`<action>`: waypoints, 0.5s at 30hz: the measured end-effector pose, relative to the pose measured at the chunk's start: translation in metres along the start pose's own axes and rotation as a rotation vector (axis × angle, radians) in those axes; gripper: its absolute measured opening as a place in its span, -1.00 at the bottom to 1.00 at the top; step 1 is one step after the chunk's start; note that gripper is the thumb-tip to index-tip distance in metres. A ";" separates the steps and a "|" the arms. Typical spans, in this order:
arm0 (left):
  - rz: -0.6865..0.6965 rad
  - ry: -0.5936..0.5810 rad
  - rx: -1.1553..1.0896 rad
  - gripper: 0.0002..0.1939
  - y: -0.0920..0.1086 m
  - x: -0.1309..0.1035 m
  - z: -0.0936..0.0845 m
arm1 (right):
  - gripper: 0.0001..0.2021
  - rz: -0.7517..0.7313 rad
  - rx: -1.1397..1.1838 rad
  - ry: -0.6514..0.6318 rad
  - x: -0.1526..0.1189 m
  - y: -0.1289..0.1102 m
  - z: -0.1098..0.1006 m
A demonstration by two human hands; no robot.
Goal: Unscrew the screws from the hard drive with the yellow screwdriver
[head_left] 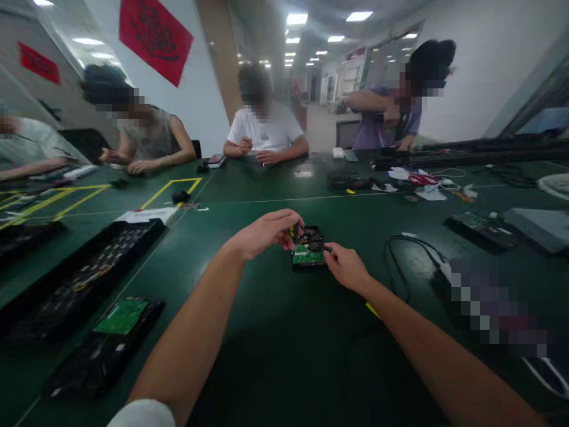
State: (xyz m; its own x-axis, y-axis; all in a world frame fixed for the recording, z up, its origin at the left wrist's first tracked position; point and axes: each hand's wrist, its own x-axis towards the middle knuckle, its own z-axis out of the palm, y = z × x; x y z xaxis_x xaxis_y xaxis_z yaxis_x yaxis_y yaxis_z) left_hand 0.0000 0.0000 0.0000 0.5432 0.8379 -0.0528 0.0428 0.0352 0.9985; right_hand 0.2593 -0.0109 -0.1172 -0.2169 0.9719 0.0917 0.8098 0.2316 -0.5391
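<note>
Near edge: white sleeve (pixel 144 415) at lower left. Observe both bare forearms angling inward and forward over the green surface (pixel 267 332), the left more steeply bent at the wrist.

Further in: note left hand (pixel 265 233) arched palm-down, fingers curled over the far left side of a small black case (pixel 307 268), apparently pinching a small yellow-and-black piece (pixel 292 229); too blurred to name. Note right hand (pixel 349 268) coming from the right, wrist low, thumb and fingers drawn together at the case's right edge. Cannot tell whether gripping the case or only touching it.

Locate case flat on the surface, between both hands, with green board (pixel 306 255) in its nearer part. Judge step in hand as close finger work at the case, right hand seemingly bracing. Judge next move as calling for a steady case and light, exact left fingertips, clear of the board.

Beyond: see a loose red cord (pixel 422 179) to the right; across the surface, a person in a white shirt (pixel 267 130).
</note>
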 end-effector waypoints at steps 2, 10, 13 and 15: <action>-0.005 0.005 0.001 -0.66 0.000 0.000 0.001 | -0.56 -0.002 -0.006 0.004 -0.001 -0.001 0.000; -0.004 0.000 -0.013 -0.64 0.000 0.001 0.001 | -0.60 -0.011 0.001 -0.037 -0.002 -0.002 -0.004; -0.006 -0.003 -0.017 -0.63 -0.001 0.002 -0.001 | -0.61 -0.014 0.015 -0.055 -0.002 -0.002 -0.005; -0.005 0.000 -0.015 -0.62 -0.002 0.002 -0.002 | -0.60 -0.012 0.021 -0.061 -0.002 -0.002 -0.005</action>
State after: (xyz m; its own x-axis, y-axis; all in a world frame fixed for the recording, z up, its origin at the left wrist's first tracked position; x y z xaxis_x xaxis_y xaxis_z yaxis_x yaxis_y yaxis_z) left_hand -0.0005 0.0029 -0.0023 0.5432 0.8376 -0.0576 0.0331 0.0473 0.9983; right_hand 0.2609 -0.0134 -0.1118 -0.2601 0.9644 0.0474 0.7955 0.2419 -0.5555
